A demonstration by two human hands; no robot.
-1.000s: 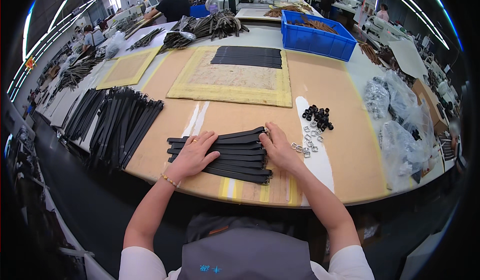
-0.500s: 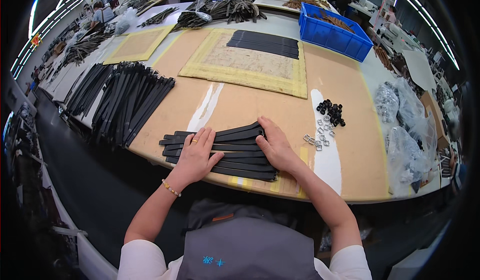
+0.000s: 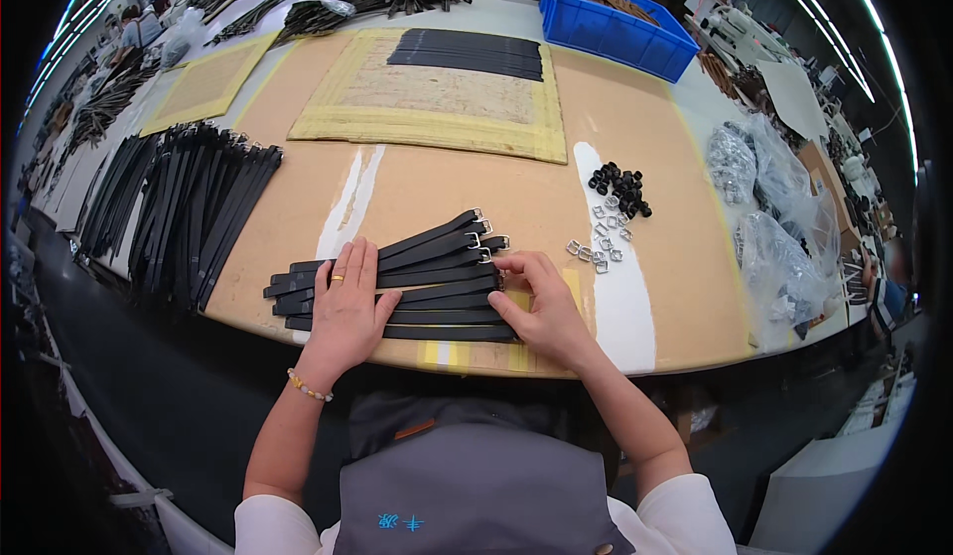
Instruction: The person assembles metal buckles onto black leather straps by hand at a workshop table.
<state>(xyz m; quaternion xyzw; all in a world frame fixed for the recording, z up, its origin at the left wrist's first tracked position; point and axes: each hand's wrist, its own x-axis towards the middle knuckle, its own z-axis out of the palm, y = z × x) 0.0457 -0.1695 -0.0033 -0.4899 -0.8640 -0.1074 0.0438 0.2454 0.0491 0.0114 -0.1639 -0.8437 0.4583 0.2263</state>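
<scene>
A fanned row of black buckled straps lies in front of me at the table's near edge. My left hand rests flat across their left part, fingers stretched out and a ring on one. At the right ends is my right hand, its thumb and forefinger apart and touching the lower straps; its other fingers are partly hidden. Silver buckles show on the upper straps' right ends, just beyond that hand. Loose silver buckles and a heap of small black pieces lie farther right.
A large pile of black straps sits at the left. Beyond my hands, a yellow-edged board carries a row of black strips. A blue crate stands at the far right, with clear plastic bags along the right side.
My view has shifted, so the table sits farther left and higher. My right hand has drawn back from the upper strap ends, which now fan out with their buckles showing. My left hand stays on the straps.
</scene>
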